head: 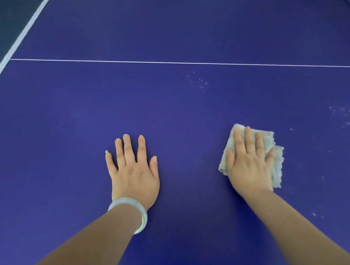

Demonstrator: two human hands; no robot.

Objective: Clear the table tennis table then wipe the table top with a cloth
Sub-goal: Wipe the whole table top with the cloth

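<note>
The right hand (249, 164) is pressing down flat on a crumpled, pale grey-beige fluffy cloth (271, 142). Its grip is lying wide, fingers straight and slightly spread over the fabric, not curling round it. The cloth is sitting on the deep blue table tennis worktop (167, 115), right of centre, its edges showing past the fingertips and the outer side of the palm. The left hand (134, 177) is resting palm-down on the bare worktop, well apart from the cloth, its grip also wide and holding nothing. A pale, glossy bangle (144, 216) is circling the left wrist. Both forearms are reaching forward from the lower edge. Faint white specks (197, 82) are dotting the surface near a thin white line (160, 62).
</note>
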